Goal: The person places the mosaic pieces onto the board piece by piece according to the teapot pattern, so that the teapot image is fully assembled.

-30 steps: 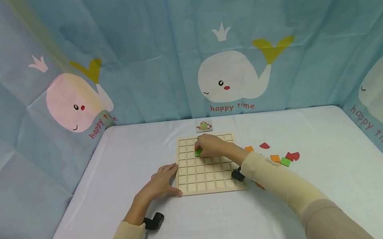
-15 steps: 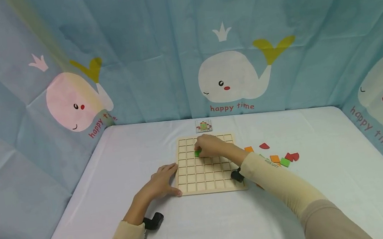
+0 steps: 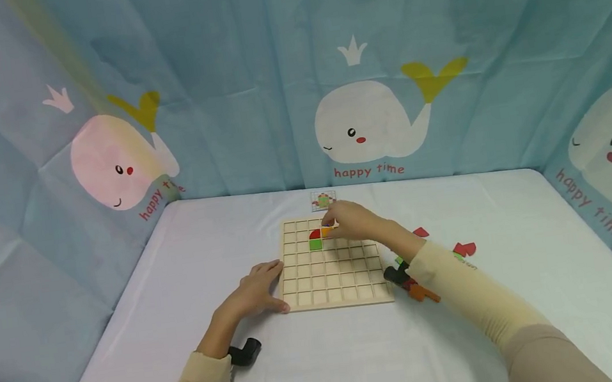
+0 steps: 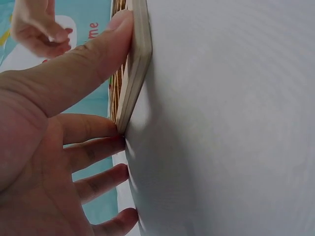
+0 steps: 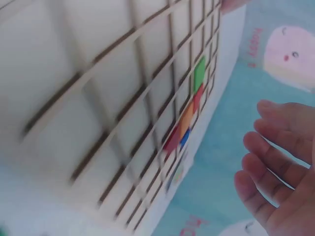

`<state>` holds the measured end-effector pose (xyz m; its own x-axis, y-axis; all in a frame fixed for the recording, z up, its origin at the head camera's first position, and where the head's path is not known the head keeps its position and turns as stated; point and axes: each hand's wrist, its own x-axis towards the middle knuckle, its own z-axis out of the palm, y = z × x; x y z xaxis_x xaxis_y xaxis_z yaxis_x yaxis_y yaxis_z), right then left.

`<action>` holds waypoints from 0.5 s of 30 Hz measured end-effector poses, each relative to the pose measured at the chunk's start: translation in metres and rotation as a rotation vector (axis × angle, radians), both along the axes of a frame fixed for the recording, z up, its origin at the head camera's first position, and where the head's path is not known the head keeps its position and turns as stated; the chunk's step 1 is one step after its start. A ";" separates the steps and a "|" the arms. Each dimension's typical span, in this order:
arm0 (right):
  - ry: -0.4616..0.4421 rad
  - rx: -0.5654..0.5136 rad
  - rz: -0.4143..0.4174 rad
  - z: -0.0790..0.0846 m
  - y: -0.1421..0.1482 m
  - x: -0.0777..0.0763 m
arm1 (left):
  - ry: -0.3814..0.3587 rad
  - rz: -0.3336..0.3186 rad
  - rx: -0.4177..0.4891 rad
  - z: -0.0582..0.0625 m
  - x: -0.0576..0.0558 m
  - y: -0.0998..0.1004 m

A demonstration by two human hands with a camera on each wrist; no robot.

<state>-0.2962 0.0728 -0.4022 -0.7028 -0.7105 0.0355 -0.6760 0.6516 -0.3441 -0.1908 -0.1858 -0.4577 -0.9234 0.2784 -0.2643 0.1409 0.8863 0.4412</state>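
A wooden grid board (image 3: 335, 277) lies on the white table. My left hand (image 3: 255, 291) rests at its left edge, fingers spread; in the left wrist view the thumb (image 4: 83, 64) presses the board's edge. Over the upper part of the board hovers my right hand (image 3: 350, 220), its fingers loosely bent and holding nothing in the right wrist view. A green square tile (image 3: 315, 244), a red rounded tile (image 3: 315, 234) and an orange tile (image 3: 327, 231) sit in the grid. Blue (image 5: 185, 137) and dark red (image 5: 172, 140) tiles show beside the orange one.
Behind the board lies a small pattern card (image 3: 323, 200). To the right are loose red tiles (image 3: 464, 249), another red tile (image 3: 420, 232) and orange tiles (image 3: 422, 293), partly hidden by the right forearm. A whale-printed curtain (image 3: 253, 140) surrounds the table.
My right hand has shifted right, off the green tile, uncovering it with the red and orange tiles. The right forearm now covers some loose tiles. My left hand stays at the board's edge.
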 end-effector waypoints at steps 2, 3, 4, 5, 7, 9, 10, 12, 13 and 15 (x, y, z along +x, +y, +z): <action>0.002 0.005 -0.021 0.001 0.012 0.000 | 0.001 0.003 0.005 0.000 0.000 0.001; -0.001 0.012 -0.039 0.001 0.018 0.000 | 0.001 0.003 0.005 0.000 0.000 0.001; -0.002 0.019 -0.055 0.000 0.024 -0.001 | 0.001 0.005 0.008 0.000 0.000 0.001; -0.005 0.026 -0.073 -0.002 0.030 -0.001 | 0.002 0.005 0.008 0.000 0.000 0.001; -0.014 0.025 -0.096 -0.003 0.042 0.000 | 0.006 0.001 0.010 0.000 0.000 0.001; -0.009 0.023 -0.111 -0.004 0.054 0.003 | 0.012 -0.004 0.008 0.000 0.000 0.001; -0.007 0.024 -0.119 -0.004 0.060 0.005 | 0.011 -0.003 0.009 0.000 0.000 0.001; -0.007 0.025 -0.130 -0.004 0.070 0.010 | 0.010 -0.003 0.006 0.000 0.000 0.001; -0.012 0.028 -0.142 -0.003 0.075 0.011 | 0.009 -0.001 0.005 0.000 0.000 0.001; -0.036 0.038 -0.174 -0.004 0.083 0.013 | 0.005 0.004 0.002 0.000 0.001 0.001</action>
<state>-0.2834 0.1554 -0.4063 -0.8158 -0.5781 -0.0165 -0.5393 0.7706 -0.3396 -0.1900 -0.1848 -0.4576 -0.9258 0.2754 -0.2588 0.1400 0.8860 0.4421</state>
